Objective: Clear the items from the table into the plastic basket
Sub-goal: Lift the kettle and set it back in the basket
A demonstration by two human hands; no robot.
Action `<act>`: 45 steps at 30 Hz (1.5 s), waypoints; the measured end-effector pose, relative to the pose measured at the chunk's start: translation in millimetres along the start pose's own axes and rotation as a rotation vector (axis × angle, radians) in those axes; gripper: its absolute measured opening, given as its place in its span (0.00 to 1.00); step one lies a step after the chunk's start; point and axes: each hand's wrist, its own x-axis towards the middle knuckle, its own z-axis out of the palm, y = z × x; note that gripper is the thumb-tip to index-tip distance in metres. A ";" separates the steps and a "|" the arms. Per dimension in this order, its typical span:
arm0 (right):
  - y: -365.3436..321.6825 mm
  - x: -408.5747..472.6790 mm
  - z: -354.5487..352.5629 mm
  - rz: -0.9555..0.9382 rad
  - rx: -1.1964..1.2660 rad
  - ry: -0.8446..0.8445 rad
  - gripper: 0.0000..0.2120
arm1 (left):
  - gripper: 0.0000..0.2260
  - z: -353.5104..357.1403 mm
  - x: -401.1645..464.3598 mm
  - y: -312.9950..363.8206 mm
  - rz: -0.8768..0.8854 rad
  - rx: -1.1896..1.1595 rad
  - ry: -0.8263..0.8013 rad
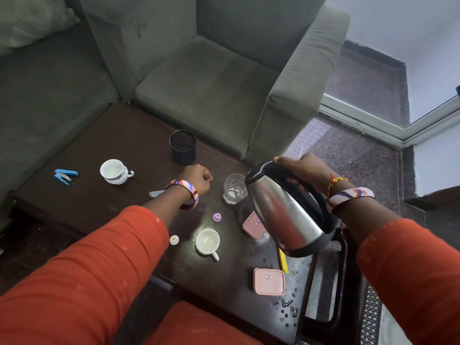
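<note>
Right grip (302, 174) clamps the kettle (286, 210) handle; left grip (196, 179) is curled, seemingly empty. Keep the kettle upright, clearing the glass (234, 189).

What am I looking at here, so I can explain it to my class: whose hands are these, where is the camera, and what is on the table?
One picture, from a camera on a person's head, looking down. The right hand grips a steel electric kettle by its black handle. The left hand is a closed fist above the dark wooden table. On it lie two white teacups, a clear drinking glass, a black mesh cup, pink plastic boxes and a blue stapler.
</note>
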 end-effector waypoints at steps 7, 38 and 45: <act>-3.7 -3.7 2.0 0.007 -0.034 0.014 0.22 | 0.09 0.2 -0.2 2.6 0.022 0.009 -0.001; -6.0 -13.3 1.9 -0.037 -0.122 0.045 0.23 | 0.09 1.6 -2.6 -1.0 0.037 0.038 -0.013; -8.6 -16.2 1.3 -0.058 -0.136 0.041 0.23 | 0.09 2.0 -4.2 -1.1 0.037 0.040 -0.015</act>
